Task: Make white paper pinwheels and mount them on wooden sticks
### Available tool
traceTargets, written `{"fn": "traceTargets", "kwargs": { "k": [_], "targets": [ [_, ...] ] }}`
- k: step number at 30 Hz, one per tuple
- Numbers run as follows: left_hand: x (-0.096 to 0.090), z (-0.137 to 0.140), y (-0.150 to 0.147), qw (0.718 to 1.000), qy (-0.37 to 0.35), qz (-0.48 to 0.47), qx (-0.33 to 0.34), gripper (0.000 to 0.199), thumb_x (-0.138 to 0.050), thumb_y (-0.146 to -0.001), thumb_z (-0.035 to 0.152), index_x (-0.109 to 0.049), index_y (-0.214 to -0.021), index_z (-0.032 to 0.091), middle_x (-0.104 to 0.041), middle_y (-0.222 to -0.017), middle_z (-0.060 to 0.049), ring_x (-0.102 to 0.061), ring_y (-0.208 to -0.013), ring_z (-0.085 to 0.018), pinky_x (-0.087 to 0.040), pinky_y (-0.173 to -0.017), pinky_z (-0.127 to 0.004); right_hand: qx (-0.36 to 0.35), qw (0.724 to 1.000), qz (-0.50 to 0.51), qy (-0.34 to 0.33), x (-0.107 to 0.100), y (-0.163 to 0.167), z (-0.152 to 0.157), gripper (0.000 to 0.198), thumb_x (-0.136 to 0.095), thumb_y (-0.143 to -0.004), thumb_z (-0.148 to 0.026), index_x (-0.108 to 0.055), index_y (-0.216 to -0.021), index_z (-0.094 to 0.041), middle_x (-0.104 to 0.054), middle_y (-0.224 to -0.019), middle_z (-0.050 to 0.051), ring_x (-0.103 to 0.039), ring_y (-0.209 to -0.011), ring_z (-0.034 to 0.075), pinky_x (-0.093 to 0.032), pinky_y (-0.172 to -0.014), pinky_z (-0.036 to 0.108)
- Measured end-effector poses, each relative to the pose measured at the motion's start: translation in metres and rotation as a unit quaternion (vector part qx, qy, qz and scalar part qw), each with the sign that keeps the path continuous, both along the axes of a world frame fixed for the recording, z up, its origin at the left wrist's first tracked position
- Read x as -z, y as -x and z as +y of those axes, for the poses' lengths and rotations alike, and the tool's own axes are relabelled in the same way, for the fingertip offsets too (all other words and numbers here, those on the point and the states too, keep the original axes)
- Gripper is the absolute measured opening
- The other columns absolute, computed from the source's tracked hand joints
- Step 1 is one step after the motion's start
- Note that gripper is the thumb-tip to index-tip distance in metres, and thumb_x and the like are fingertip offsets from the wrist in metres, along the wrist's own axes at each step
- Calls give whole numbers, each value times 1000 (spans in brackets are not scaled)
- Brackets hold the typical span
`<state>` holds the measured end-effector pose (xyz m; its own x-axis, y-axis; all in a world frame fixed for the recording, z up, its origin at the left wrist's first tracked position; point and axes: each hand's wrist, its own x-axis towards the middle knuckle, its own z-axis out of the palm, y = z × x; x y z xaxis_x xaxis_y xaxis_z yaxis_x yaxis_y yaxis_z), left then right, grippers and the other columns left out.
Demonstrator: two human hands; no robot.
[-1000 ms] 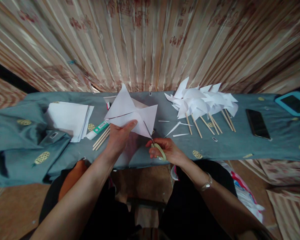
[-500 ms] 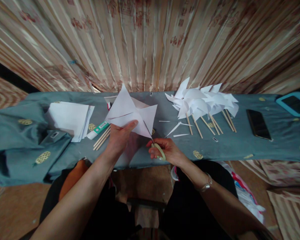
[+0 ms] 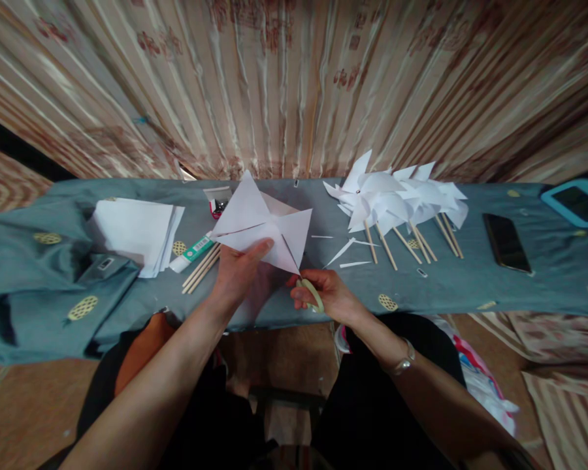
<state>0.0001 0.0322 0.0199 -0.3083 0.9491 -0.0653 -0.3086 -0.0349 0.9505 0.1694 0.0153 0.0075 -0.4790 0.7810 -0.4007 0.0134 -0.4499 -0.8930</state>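
Observation:
My left hand (image 3: 242, 267) grips a white sheet of paper (image 3: 247, 205), thumb on top, above the cloth-covered table. Slits run inward from the sheet's corners, leaving pointed flaps. In my right hand (image 3: 326, 292) is a pair of scissors with pale yellow-green handles (image 3: 312, 296). Their blades lie at the slit in the paper's lower right corner. Thin paper strips (image 3: 343, 251) rest to the right of my right hand. Wooden sticks (image 3: 202, 269) and a green and white glue tube (image 3: 192, 252) lie just left of my left hand.
White paper pinwheels (image 3: 396, 196) on sticks lie in a row at the right. Farther right are a black phone (image 3: 507, 243) and a blue-framed device (image 3: 581, 203). A stack of paper (image 3: 134, 232) is at the left. A small red and white box (image 3: 218, 203) stands behind the sheet.
The paper and my left hand have shifted slightly right and toward me, showing more of the small box. My right hand with the scissors stays almost in place.

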Motion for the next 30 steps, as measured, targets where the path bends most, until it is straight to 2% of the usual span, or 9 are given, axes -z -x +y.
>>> {"fn": "traceTargets", "kwargs": {
  "k": [6, 17, 25, 30],
  "targets": [
    [5, -2, 0, 999, 11, 32, 2, 41, -79, -62, 31, -71, -100, 18, -76, -91, -6, -70, -87, -25, -54, -85, -38, -2, 1000, -11, -18, -3, 1, 1, 49, -87, -53, -56, -67, -74, -16, -63, -53, -3, -53, -46, 9, -39, -44, 21],
    [0, -2, -3, 999, 21, 36, -7, 41, -80, -58, 31, -72, -97, 18, -77, -89, -8, -70, -84, -25, -55, -81, -37, 26, 1000, 9, 11, -3, 5, -2, 49, -90, -47, -53, -66, -67, -16, -62, -49, -3, -51, -44, 8, -36, -43, 21],
    [2, -2, -3, 1000, 12, 5, -2, 33, -80, -58, 29, -71, -89, 19, -76, -87, -5, -69, -84, -23, -54, -81, -35, -3, 1000, 0, -5, -3, 3, 0, 48, -88, -51, -55, -66, -71, -17, -63, -53, -2, -55, -49, 10, -40, -46, 21],
    [3, -3, -2, 1000, 16, 7, 7, 25, -80, -59, 29, -70, -80, 20, -75, -83, -4, -69, -82, -23, -54, -79, -34, 12, 1000, 4, -16, -7, 4, 0, 48, -88, -51, -55, -65, -71, -17, -63, -52, -3, -53, -47, 9, -38, -45, 20]
  ]
}}
